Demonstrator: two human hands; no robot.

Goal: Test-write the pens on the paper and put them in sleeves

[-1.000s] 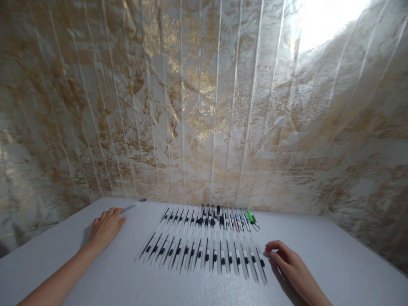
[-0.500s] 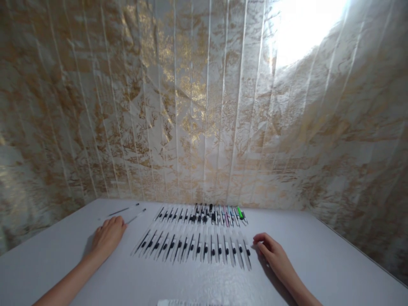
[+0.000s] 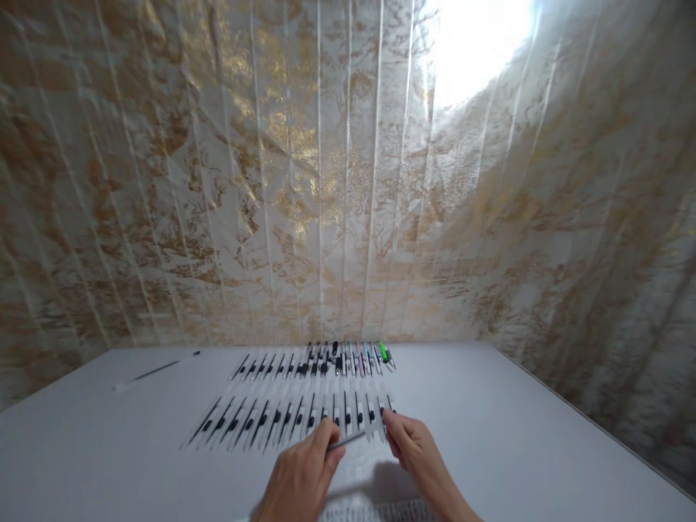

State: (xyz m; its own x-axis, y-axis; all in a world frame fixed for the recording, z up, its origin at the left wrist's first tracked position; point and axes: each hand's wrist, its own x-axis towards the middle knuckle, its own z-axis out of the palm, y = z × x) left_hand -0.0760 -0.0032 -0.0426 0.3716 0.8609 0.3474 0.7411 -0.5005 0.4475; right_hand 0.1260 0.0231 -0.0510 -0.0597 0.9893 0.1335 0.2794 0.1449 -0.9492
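My left hand (image 3: 301, 471) is closed around one end of a slim pen (image 3: 348, 439) with a dark core, which slants up to the right. The fingers of my right hand (image 3: 416, 446) are pinched at the pen's pale far end; the exact grip there is blurred. Both hands are above the near row of clear pens (image 3: 264, 420) with dark clips or grips, covering part of its right side. Alone at the far left of the table lies another pen (image 3: 157, 370), with a dark core and a dark tip.
Behind the near row is a second row of pens (image 3: 266, 366), with pink, blue and black ones toward its right and a bright green one (image 3: 383, 353). A printed sheet (image 3: 375, 512) lies at the white table's (image 3: 516, 435) front edge. A shiny patterned curtain (image 3: 348, 217) hangs behind.
My left hand has come from the far left to the middle with one of the two pens there. My right hand has moved left to meet it. The view has shifted right.
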